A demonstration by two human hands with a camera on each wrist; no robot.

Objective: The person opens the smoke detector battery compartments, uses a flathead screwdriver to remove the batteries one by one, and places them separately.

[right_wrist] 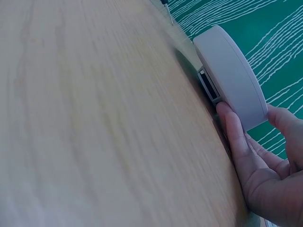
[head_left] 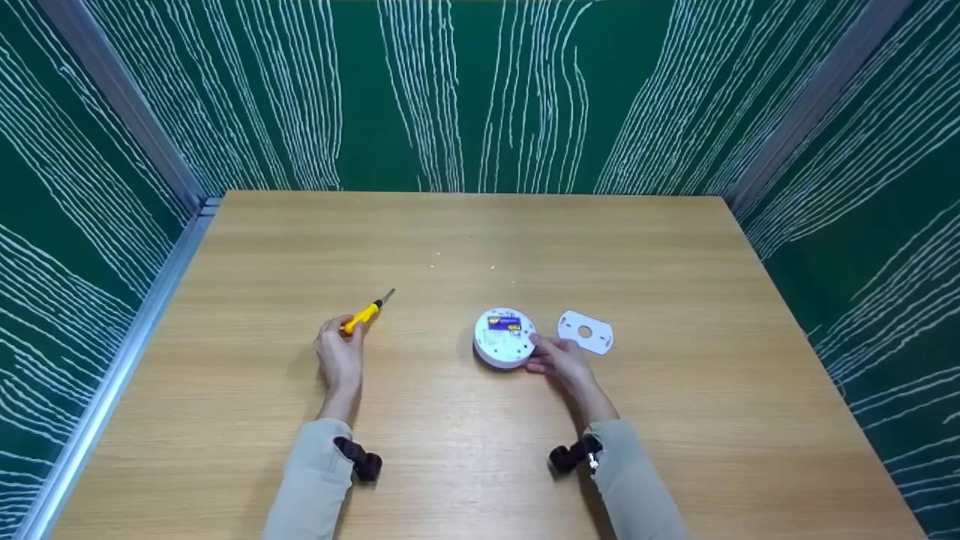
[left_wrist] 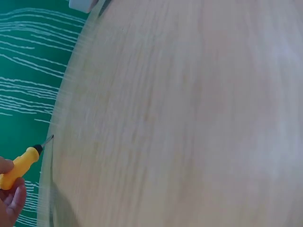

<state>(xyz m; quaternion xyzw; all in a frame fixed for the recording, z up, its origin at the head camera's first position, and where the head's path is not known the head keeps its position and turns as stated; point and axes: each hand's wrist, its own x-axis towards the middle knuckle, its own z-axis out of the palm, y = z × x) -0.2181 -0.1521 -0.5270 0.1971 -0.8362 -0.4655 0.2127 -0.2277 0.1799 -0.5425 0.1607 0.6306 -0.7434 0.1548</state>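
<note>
My left hand [head_left: 340, 354] grips a screwdriver [head_left: 365, 315] by its yellow handle, the metal tip pointing up and to the right in the head view. In the left wrist view the same screwdriver [left_wrist: 21, 166] shows between thumb and fingers. With thumb on top and fingers beneath, my right hand [head_left: 559, 361] holds the right edge of a round white smoke detector [head_left: 502, 346]. Purple and yellow batteries [head_left: 504, 323] sit in the recess on its upward face. The right wrist view shows the detector's side [right_wrist: 232, 75] tilted, fingers under its rim.
A white mounting plate [head_left: 585, 332] with a central hole lies just right of the detector, partly behind my right hand. Several tiny pale bits [head_left: 493, 267] are scattered farther back on the wooden table [head_left: 480, 465]. Green walls with white lines [head_left: 360, 97] enclose the back and sides.
</note>
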